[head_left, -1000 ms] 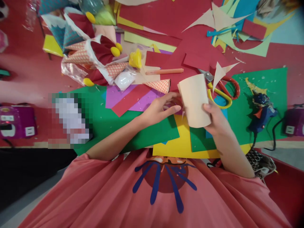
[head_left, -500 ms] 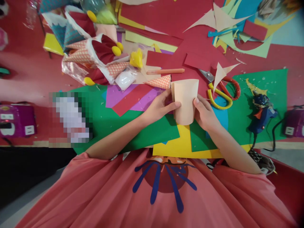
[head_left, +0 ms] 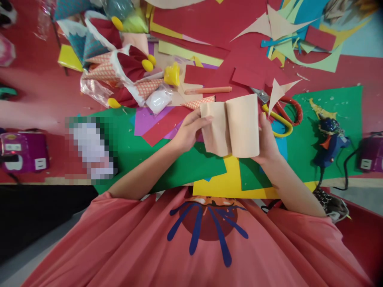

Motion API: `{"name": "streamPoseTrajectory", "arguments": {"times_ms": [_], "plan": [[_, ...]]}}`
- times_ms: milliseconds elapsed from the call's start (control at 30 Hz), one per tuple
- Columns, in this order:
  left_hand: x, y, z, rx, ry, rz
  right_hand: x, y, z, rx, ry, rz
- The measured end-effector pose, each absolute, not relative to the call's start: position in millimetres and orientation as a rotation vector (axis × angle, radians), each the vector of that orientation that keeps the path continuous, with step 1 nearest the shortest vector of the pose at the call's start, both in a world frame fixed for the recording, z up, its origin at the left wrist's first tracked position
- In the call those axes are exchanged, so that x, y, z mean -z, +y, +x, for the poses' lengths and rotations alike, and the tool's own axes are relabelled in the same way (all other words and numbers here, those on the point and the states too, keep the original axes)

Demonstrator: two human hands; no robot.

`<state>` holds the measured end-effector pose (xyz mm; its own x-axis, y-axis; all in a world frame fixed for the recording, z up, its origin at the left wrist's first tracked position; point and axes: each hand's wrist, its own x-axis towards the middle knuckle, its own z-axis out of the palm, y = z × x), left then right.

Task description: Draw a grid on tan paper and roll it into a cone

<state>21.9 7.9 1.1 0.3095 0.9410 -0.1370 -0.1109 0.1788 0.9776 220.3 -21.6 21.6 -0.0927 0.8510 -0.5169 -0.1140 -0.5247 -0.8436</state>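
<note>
A cream piece of felt (head_left: 243, 127), curled into a roll on its right part, is held up in front of me between both hands. My left hand (head_left: 191, 129) pinches its left edge, thumb on the front face. Behind the right edge, my right hand (head_left: 267, 139) supports the rolled part, its fingers mostly hidden by the material. A checked orange-and-white cone (head_left: 196, 103) lies just beyond my left hand. Scissors with red and yellow handles (head_left: 281, 119) rest beyond my right hand, a pale offcut (head_left: 278, 93) lying over them.
Green sheets (head_left: 167, 167) and a yellow sheet (head_left: 215, 189) cover the near table. A blue glue gun (head_left: 332, 147) with its cord lies at right. Several checked cones with white trim (head_left: 143, 91) are heaped at left. An orange pen (head_left: 208, 90) and red sheets (head_left: 191, 24) lie farther back.
The cream felt has opened out from a narrower roll into a wider piece. My left hand has moved left with its edge, and my right hand slightly right.
</note>
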Motion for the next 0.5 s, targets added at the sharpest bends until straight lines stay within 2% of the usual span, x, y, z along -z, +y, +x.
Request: {"name": "streamPoseTrajectory", "arguments": {"times_ms": [167, 433, 500], "plan": [[-16.8, 16.2, 7.6, -0.946, 1.030, 1.133, -21.1, -28.1, 238.6, -1.574, -0.989, -1.479], [-26.2, 14.1, 10.7, -1.043, 1.083, 1.046, -28.4, -43.3, 246.7, -1.658, -0.952, -1.468], [-23.3, 9.8, 10.0, -1.004, 1.104, 1.025, -27.2, -44.8, 245.4, -1.536, -1.143, -1.523]]}}
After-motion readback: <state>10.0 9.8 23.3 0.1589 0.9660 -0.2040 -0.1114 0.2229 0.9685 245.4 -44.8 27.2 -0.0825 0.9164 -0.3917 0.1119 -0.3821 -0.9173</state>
